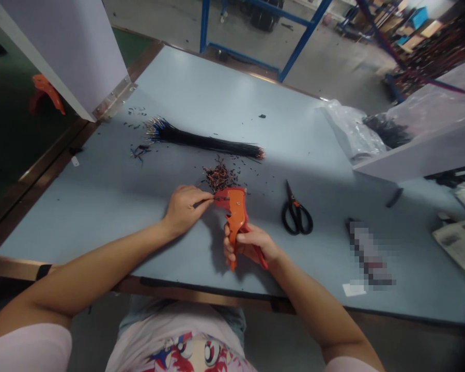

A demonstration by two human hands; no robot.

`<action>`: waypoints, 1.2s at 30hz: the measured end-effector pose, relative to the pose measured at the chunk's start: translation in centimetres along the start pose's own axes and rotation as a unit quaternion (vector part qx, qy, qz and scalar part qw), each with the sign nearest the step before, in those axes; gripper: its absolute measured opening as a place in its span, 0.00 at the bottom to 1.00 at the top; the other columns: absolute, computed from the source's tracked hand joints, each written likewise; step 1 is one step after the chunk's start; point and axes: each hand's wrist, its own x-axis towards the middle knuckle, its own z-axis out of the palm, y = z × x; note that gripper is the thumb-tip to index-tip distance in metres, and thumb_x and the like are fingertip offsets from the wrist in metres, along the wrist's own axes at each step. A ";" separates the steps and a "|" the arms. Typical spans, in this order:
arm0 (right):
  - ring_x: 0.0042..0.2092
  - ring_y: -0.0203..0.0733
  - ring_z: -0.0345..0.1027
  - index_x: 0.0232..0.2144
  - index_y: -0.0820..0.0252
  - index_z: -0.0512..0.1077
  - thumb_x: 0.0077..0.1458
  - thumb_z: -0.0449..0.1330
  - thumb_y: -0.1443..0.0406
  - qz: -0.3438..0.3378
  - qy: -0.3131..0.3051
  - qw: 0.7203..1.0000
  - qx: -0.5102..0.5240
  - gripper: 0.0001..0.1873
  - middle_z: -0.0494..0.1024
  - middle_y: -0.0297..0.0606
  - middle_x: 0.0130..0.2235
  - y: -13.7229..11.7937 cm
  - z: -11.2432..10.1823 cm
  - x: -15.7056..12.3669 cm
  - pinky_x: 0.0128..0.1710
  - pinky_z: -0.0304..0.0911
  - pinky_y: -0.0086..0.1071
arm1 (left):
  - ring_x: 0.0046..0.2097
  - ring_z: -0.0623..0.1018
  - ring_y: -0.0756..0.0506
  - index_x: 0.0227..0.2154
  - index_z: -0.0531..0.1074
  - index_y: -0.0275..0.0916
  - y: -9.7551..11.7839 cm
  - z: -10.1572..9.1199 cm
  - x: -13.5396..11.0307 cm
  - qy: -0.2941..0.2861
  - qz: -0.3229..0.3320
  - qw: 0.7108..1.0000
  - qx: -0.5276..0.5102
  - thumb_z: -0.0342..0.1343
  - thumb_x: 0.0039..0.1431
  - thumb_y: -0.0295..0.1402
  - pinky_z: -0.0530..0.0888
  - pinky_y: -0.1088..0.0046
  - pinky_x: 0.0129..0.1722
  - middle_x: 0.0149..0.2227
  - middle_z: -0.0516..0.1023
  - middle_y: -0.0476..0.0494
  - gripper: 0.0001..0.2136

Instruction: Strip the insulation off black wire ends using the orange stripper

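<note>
Left to right. Far-left corner, past the bench (201, 88) edge: white panel (64, 51) with a metal hinge (114, 101), and an orange object (46, 93) below it, can't tell what. Loose black bits (136, 114) lie on the bench near the hinge, with a few blue wires (140, 152) just beside them.

Left hand (186, 209) is near the bench's near edge, fingers pinching a thin black wire (203, 201) with its end in the head of an orange wire stripper (235, 219). Right hand (251, 245) is clamped round the stripper's handles, tool upright-ish and tilted. Hands are apart but close, stripper between them.

Far of the hands: long bundle of black wires (203, 137) lying flat, silvery fanned ends at left, copper-coloured ends at right. Pile of short cut wire pieces (219, 176) sits just beyond the stripper head, stray bits around it.

Right of right hand: black-handled scissors (297, 214), not touched. Further right: long item (368, 253), pixelated, unreadable, with a small white slip (354, 289) at its near end. Far right: clear plastic bag (351, 132) with dark wires (387, 130) beside it, and a paper sheet (459, 250) at the bench edge.
</note>
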 end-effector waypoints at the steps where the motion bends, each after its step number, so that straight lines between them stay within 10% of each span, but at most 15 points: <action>1: 0.28 0.40 0.69 0.39 0.64 0.64 0.50 0.61 0.63 0.001 -0.005 1.000 0.002 0.15 0.72 0.37 0.29 0.0 0.1 0.0 0.31 0.67 0.41 | 0.30 0.75 0.49 0.30 0.76 0.41 0.0 0.0 0.0 0.001 0.003 1.000 0.002 0.56 0.57 0.33 0.66 0.67 0.35 0.29 0.80 0.49 0.05; 36: 0.13 0.28 0.52 0.31 0.60 0.61 0.51 0.59 0.61 -0.036 0.035 0.998 0.045 0.11 0.64 0.25 0.18 0.2 0.7 0.6 0.12 0.61 0.25 | 0.31 0.75 0.49 0.31 0.77 0.40 0.7 -0.1 0.4 -0.036 -0.032 0.999 0.009 0.52 0.59 0.32 0.66 0.69 0.36 0.27 0.79 0.49 0.08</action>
